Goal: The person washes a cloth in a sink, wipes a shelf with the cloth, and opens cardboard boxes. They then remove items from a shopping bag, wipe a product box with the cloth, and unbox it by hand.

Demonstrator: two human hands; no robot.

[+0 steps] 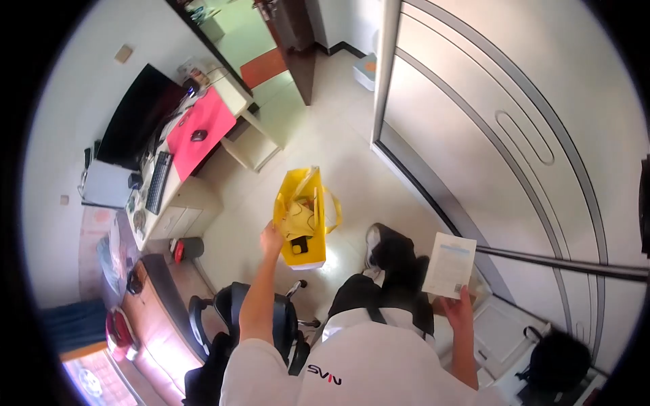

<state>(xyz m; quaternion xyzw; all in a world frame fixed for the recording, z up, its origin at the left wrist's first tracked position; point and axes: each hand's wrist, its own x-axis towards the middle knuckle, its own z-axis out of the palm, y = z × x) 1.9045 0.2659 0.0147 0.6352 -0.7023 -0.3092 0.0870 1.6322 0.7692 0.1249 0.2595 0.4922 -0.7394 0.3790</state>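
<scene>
My left hand is closed on the near left rim of a yellow tote bag, which hangs or stands in front of me; I cannot tell whether it touches the floor. Inside the bag lie a crumpled pale yellow piece and a small black-and-yellow item. Its strap loop sticks out on the right side. Off to the right, my right hand grips the lower edge of a thin white book with a pale blue band and a small dark code square near its bottom corner.
A black office chair stands close on my left. Beyond it is a desk with a monitor, a keyboard and a pink mat. White sliding wardrobe doors line the right. A black backpack sits at the lower right.
</scene>
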